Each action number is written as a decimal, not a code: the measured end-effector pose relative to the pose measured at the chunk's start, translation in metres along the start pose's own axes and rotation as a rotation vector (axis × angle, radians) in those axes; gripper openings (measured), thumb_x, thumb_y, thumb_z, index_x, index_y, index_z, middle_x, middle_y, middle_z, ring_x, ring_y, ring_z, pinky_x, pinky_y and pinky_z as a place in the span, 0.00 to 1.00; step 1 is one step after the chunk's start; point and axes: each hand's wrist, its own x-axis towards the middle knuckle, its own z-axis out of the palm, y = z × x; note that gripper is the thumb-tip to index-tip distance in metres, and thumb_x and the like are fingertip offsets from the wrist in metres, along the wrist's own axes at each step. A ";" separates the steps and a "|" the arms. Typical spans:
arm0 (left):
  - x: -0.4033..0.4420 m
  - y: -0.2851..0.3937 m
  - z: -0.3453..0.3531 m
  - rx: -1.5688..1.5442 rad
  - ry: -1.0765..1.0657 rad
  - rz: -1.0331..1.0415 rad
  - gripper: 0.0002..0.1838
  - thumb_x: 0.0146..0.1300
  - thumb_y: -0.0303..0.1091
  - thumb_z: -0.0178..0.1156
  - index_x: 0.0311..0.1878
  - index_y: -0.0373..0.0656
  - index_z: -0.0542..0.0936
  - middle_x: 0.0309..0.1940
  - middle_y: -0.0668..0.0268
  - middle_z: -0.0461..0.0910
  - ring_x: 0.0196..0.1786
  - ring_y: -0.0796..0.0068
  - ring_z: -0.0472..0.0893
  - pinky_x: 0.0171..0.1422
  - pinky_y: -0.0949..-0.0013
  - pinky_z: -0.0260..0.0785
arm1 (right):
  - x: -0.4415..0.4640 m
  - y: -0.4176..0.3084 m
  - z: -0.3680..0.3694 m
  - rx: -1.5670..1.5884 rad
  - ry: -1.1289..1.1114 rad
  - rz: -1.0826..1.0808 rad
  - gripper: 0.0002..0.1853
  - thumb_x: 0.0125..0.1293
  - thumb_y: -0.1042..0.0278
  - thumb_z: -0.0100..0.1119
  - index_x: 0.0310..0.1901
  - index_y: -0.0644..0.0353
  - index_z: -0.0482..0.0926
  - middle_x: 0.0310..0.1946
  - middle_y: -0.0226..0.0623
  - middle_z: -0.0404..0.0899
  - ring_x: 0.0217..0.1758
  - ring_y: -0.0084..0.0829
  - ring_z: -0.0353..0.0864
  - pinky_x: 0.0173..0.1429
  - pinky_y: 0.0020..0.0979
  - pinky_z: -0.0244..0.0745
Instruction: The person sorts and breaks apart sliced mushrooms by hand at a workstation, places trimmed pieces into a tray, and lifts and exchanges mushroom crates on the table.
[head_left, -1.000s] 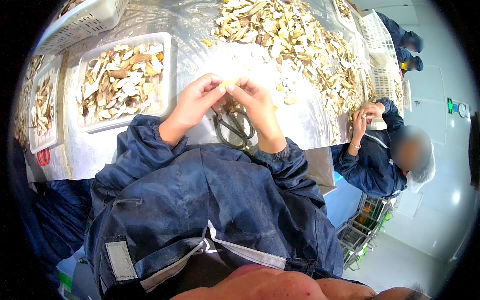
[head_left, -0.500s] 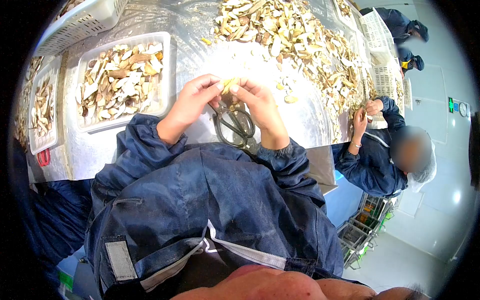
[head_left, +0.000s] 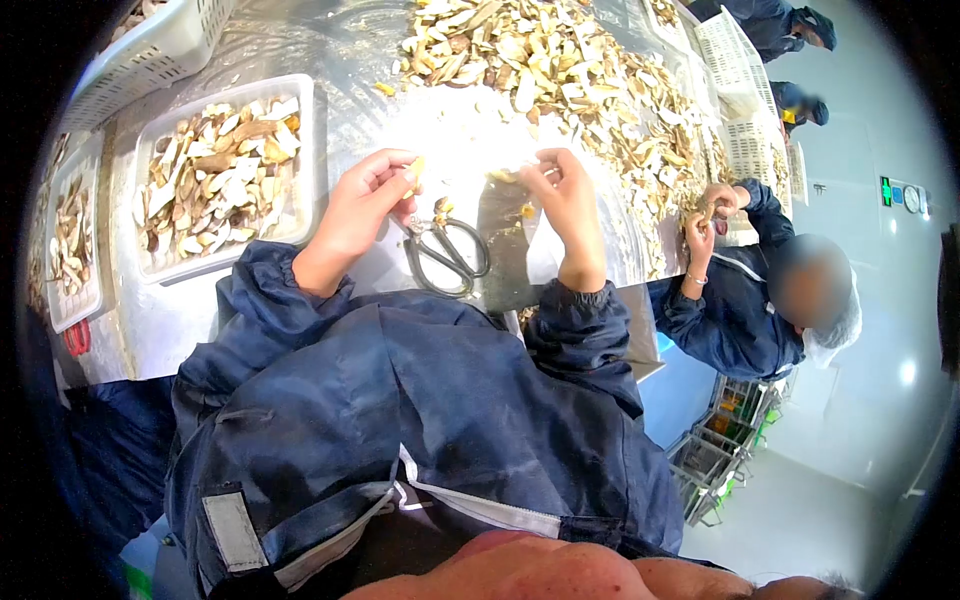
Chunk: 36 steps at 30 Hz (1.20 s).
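Note:
My left hand [head_left: 362, 208] pinches a small yellowish mushroom piece [head_left: 417, 170] between thumb and fingers, just above the table. My right hand [head_left: 566, 205] is held apart from it, its thumb and fingertips closed on a pale mushroom piece [head_left: 502, 176], partly lost in the glare. Between the hands, scissors [head_left: 452, 258] with black loop handles lie on the metal table, touched by neither hand. Beyond them spreads a large heap of sliced mushrooms [head_left: 560, 70]. Left of my left hand stands a white tray [head_left: 318, 130] filled with mushroom slices.
A second white tray [head_left: 90, 305] and red handles [head_left: 77, 338] are at far left. A perforated white crate [head_left: 165, 65] stands at upper left. On the right, a co-worker [head_left: 745, 290] handles a piece over the heap. More white crates [head_left: 725, 60] stand at upper right.
My hands were together on one yellowish piece; they have moved apart, each with a piece at the fingertips. The view has shifted slightly.

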 end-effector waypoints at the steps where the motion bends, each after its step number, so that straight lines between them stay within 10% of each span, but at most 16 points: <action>1: -0.001 0.001 0.001 -0.005 0.002 0.002 0.14 0.74 0.32 0.55 0.58 0.37 0.77 0.37 0.64 0.80 0.34 0.79 0.79 0.37 0.74 0.75 | 0.008 0.003 0.000 -0.067 0.061 -0.032 0.17 0.61 0.63 0.68 0.46 0.67 0.81 0.34 0.43 0.82 0.34 0.33 0.82 0.40 0.33 0.76; 16: -0.004 0.010 0.000 -0.191 -0.054 -0.069 0.10 0.73 0.33 0.55 0.53 0.40 0.75 0.37 0.66 0.76 0.36 0.76 0.78 0.37 0.70 0.73 | 0.072 -0.007 0.043 -0.573 0.229 -0.092 0.19 0.59 0.53 0.67 0.35 0.65 0.82 0.35 0.48 0.84 0.38 0.55 0.82 0.43 0.49 0.77; 26: -0.004 0.009 -0.001 -0.167 -0.052 -0.073 0.07 0.73 0.34 0.55 0.40 0.42 0.76 0.32 0.69 0.75 0.31 0.79 0.75 0.33 0.74 0.69 | 0.031 -0.013 0.026 0.659 -0.116 0.180 0.08 0.67 0.70 0.58 0.38 0.67 0.82 0.30 0.36 0.85 0.28 0.18 0.78 0.32 0.21 0.70; 36: -0.006 0.011 0.010 -0.257 0.005 -0.068 0.20 0.78 0.43 0.51 0.65 0.42 0.70 0.50 0.63 0.78 0.44 0.76 0.79 0.39 0.71 0.73 | -0.021 -0.075 0.055 0.124 -0.046 -0.346 0.08 0.61 0.66 0.68 0.33 0.62 0.82 0.25 0.40 0.82 0.27 0.31 0.85 0.34 0.32 0.78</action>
